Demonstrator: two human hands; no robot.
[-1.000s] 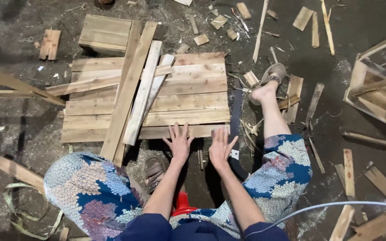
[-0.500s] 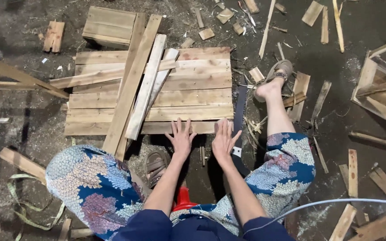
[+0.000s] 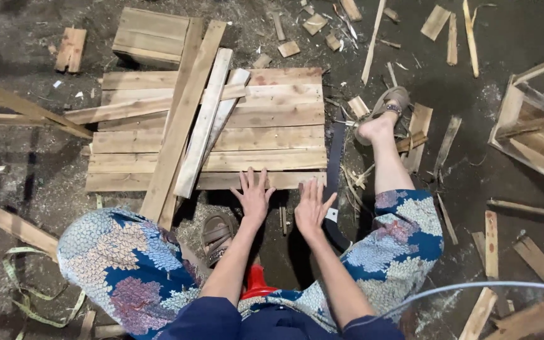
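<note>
Under me is a dark, dirty floor (image 3: 524, 38) dusted with sawdust and wood chips. Short offcuts (image 3: 436, 22) and thin slats (image 3: 491, 234) lie scattered all around. A wooden frame (image 3: 536, 119) sits at my right, long planks (image 3: 26, 116) jut in from the left, and a pale green strap (image 3: 23, 296) curls near them.

Scattered over the dirt floor (image 3: 20, 182): short wood offcuts (image 3: 289, 48), thin slats (image 3: 491, 242), sawdust. Upper left, a small block of boards (image 3: 149, 36). At right, an open wooden frame (image 3: 536, 126), perhaps a crate. Lower left, a looped pale green strap (image 3: 23, 293). Lower right, a white cable (image 3: 473, 288).
</note>
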